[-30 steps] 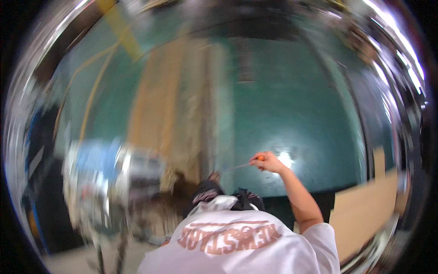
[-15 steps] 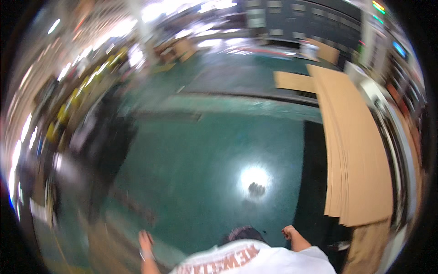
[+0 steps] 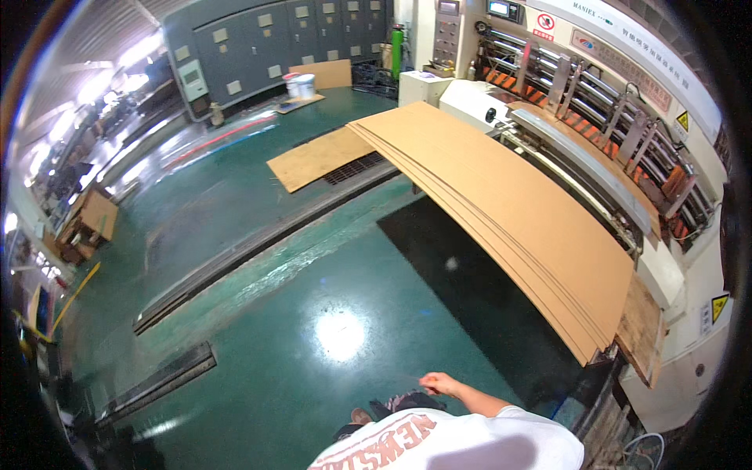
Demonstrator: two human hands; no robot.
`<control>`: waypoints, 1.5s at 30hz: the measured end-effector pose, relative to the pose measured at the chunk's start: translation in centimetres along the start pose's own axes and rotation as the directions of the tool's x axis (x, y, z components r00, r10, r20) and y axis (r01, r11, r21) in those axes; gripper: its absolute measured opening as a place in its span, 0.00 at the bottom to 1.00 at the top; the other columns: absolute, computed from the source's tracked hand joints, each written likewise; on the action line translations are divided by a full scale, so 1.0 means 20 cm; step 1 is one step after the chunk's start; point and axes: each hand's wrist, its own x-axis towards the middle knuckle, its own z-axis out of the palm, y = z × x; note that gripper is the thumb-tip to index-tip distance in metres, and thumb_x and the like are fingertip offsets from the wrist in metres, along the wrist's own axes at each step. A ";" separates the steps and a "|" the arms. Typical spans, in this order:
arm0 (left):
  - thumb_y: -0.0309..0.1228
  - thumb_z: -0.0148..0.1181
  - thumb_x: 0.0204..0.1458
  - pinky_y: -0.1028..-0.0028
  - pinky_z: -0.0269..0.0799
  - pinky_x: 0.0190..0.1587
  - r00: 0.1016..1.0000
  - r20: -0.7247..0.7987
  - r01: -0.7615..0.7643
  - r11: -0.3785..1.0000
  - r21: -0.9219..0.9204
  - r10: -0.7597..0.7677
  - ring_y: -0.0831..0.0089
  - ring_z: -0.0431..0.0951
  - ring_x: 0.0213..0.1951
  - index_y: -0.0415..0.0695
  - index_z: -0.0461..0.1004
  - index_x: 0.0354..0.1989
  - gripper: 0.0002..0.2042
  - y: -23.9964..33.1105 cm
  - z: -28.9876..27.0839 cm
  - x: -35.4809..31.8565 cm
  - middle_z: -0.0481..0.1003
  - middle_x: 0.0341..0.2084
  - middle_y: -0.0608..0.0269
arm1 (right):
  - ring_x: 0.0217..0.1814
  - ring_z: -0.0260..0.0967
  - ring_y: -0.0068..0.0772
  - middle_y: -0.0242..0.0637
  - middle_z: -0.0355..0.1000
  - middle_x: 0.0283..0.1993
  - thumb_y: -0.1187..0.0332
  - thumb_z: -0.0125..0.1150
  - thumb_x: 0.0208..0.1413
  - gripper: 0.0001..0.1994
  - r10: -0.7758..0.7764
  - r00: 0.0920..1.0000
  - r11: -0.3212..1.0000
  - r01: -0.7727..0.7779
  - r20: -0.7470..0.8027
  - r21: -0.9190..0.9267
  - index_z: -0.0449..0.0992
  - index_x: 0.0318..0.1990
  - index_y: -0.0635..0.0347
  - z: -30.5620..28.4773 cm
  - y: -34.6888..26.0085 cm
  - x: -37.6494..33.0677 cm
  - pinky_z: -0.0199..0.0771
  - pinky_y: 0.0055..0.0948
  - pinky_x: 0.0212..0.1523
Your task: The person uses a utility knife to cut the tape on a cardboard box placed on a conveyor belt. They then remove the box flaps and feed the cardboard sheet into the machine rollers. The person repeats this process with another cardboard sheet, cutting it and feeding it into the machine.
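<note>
Mostly the frame is filled by one green floor [image 3: 258, 313], shiny, with one bright spot of light on it at the lower centre. On the right side, one long machine [image 3: 611, 117] runs from the top centre to the lower right of the frame. Just beside it lies one big stack of brown cardboard sheets [image 3: 509, 211], flat, reaching from the upper centre down to the lower right; the number of sheets in it I cannot count. One single cardboard sheet [image 3: 317, 157] lies on the floor left of the stack, well apart from the hand. One more board [image 3: 321, 74] stands near the grey cabinets [image 3: 258, 39] at the top, and in front of it there are two white buckets [image 3: 299, 84]. At the left edge one small brown cardboard box [image 3: 90, 219] is visible.

At the bottom centre one right hand [image 3: 439, 384] shows, above the white shirt [image 3: 446, 442]. It hangs over the floor, near the lower end of the stack but not touching it. Its fingers seem loosely curled and nothing can be seen in them. The left hand is not visible.
</note>
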 end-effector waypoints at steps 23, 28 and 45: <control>0.41 0.46 0.51 0.65 0.67 0.37 0.919 0.354 -0.080 0.800 0.595 -0.172 0.58 0.72 0.34 0.40 0.71 0.36 0.16 2.24 -1.31 2.17 0.72 0.32 0.48 | 0.34 0.65 0.22 0.32 0.68 0.34 0.70 0.51 0.56 0.06 -0.521 0.851 0.847 0.525 0.069 -0.083 0.66 0.40 0.60 0.29 -3.50 2.16 0.66 0.23 0.39; 0.40 0.45 0.51 0.65 0.67 0.31 0.923 0.379 -0.179 0.793 0.583 -0.070 0.62 0.72 0.27 0.39 0.72 0.31 0.16 2.98 -1.45 2.84 0.73 0.26 0.52 | 0.23 0.61 0.20 0.29 0.66 0.22 0.67 0.56 0.52 0.07 -0.373 0.887 0.912 0.298 -0.273 -0.281 0.68 0.36 0.57 -0.04 -3.73 2.69 0.64 0.23 0.24; 0.25 0.49 0.48 0.76 0.65 0.30 0.428 0.779 -0.784 0.617 0.069 0.457 0.75 0.68 0.26 0.42 0.70 0.31 0.04 6.95 -0.77 3.82 0.71 0.22 0.66 | 0.20 0.66 0.23 0.32 0.66 0.22 0.59 0.53 0.54 0.13 -0.314 0.911 0.949 0.313 -0.266 -0.048 0.64 0.34 0.60 -0.61 -5.36 3.92 0.65 0.27 0.20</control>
